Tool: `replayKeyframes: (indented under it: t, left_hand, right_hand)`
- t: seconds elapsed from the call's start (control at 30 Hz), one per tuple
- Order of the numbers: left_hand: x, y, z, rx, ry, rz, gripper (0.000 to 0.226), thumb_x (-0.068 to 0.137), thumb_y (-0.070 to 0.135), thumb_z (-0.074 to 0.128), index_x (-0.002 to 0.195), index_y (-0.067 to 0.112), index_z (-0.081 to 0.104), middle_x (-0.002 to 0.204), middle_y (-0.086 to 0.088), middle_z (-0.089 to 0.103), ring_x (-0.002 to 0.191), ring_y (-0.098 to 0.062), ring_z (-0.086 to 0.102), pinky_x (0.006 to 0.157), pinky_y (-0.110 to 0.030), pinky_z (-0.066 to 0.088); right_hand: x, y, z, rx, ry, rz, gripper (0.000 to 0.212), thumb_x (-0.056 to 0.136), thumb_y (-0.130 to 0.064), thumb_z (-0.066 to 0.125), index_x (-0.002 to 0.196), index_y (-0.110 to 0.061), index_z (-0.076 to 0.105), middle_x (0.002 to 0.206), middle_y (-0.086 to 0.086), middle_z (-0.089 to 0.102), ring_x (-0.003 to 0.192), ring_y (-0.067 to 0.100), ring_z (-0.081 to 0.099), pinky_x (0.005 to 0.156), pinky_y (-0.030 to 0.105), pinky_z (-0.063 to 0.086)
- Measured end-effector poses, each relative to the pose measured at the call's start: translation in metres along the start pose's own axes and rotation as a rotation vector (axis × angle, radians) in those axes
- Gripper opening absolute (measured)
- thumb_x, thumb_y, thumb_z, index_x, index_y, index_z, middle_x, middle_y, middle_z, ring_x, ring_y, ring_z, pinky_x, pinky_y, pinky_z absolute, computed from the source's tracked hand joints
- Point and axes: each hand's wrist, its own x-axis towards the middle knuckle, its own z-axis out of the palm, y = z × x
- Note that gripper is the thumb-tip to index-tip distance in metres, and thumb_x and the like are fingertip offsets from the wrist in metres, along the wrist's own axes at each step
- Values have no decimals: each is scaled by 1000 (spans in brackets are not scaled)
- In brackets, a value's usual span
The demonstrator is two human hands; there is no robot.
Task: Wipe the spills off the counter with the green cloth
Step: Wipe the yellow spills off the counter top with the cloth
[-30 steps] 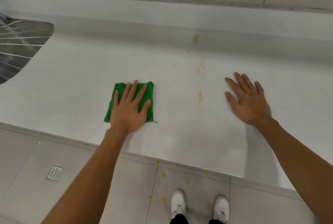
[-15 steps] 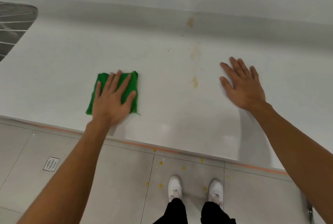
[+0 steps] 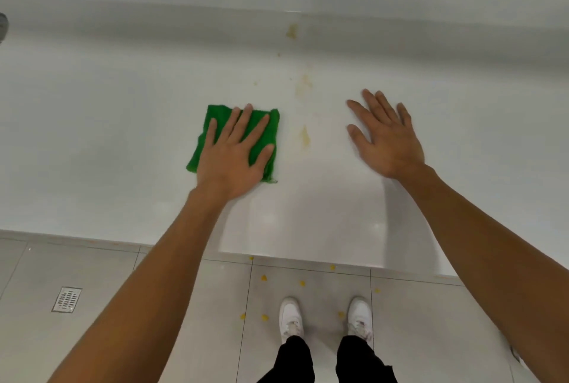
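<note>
Pressing down flat, the left hand covers most of the one green cloth, which lies folded into a rough square on the white counter, left of the middle and well back from the front edge. Its four fingers and thumb are straight and spread apart, curling round nothing. The right hand lies open over the bare counter to the right, fingers straight and close together, thumb held apart; whether the palm touches the surface cannot be told. Between the two hands run the spills: three yellowish smears in a line, the nearest just beside the cloth's right edge, the second farther back, the third near the back wall. Two small specks sit to their left. Below the counter edge, on the grey tiled floor, about eight yellow bits lie scattered around two white shoes. One square floor drain sits far to the left.
</note>
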Motion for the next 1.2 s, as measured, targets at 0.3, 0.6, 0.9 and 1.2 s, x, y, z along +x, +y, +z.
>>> replayKeyframes:
  t: [0.3,0.6,0.9,1.2]
  left_hand:
    - [76,32,3,-16,-53,-245,69,104,61,11,167,35,3,176,-1,-10,161,-26,-13,124,-68,-7]
    - [3,41,16,-3,8,80,65,106,64,12,166,40,12,176,6,-2,162,-16,-6,130,-53,-1]
    - [90,90,17,5,-64,-138,68,104,60,6,167,36,-1,175,-2,-15,160,-26,-18,123,-69,-10]
    - [0,61,22,13,18,97,65,108,61,16,167,36,8,176,4,-6,162,-18,-9,130,-55,1]
  right_hand:
    - [1,1,1,-5,3,1,61,111,-60,18,169,-40,14,179,-10,1,165,11,-8,134,49,-2]
    - [2,4,3,17,7,-2,61,111,-60,19,169,-41,15,179,-11,0,164,9,-9,134,48,-3]
    - [4,7,2,54,15,-25,63,110,-55,17,170,-36,17,179,-11,2,164,8,-8,134,47,-4]
    - [35,18,-14,396,241,138,46,112,-21,47,157,-18,50,168,0,42,159,19,31,128,33,15]
